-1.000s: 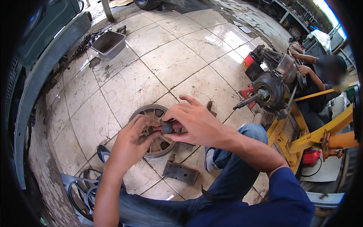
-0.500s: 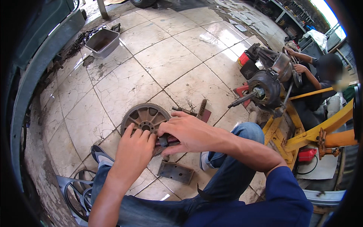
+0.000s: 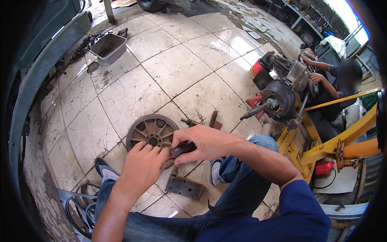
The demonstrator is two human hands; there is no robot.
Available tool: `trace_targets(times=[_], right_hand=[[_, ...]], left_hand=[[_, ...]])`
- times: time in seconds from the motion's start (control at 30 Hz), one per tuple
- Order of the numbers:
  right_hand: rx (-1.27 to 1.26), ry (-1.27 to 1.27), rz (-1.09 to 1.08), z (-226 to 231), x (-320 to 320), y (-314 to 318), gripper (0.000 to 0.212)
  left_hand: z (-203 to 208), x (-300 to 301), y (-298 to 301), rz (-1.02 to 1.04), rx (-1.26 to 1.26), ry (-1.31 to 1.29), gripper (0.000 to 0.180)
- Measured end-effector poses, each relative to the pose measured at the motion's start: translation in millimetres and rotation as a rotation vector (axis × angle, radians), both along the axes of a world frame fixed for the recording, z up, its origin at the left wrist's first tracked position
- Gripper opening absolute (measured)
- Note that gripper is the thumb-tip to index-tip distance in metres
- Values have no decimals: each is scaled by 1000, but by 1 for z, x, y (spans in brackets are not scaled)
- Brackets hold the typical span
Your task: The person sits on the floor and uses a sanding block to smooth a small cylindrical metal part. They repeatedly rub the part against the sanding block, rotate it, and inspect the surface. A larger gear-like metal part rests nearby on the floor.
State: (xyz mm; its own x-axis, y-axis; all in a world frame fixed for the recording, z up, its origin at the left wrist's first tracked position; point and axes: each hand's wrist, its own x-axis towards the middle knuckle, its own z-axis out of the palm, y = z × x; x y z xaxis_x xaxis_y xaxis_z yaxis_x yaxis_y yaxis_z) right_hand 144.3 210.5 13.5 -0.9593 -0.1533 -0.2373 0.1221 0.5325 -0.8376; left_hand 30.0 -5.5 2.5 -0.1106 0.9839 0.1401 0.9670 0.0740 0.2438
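A round toothed flywheel with a spoked face lies on the tiled floor before me. At its near right edge my right hand pinches a small dark grey cylindrical part between thumb and fingers. My left hand meets it there, its fingers curled over the flywheel's near side. Between the two hands shows a bit of dark reddish material, mostly covered by fingers; what the left fingers grip is hidden. Just nearer to me lies a steel plate with holes.
Beyond my right hand lie a metal rod and a brown handle-like bar. A grey basin stands far left. At right, a person works by a large axle housing near a yellow steel frame. Black belts lie lower left.
My right fingers have closed in around the small dark grey part, and the part has tilted. Both hands stay together by the flywheel. The view has shifted slightly.
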Motion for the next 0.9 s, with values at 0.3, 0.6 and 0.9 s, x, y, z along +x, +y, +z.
trace_targets(times=[0.3,0.6,0.9], right_hand=[[-30,70,-19,-1,2,-3,43],[6,213,-50,-4,4,-8,36],[77,266,-59,-1,7,-13,33]], left_hand=[[3,-6,-5,-23,21,4,17],[2,-10,-9,-21,70,-6,19],[4,-11,-16,-32,53,48,17]])
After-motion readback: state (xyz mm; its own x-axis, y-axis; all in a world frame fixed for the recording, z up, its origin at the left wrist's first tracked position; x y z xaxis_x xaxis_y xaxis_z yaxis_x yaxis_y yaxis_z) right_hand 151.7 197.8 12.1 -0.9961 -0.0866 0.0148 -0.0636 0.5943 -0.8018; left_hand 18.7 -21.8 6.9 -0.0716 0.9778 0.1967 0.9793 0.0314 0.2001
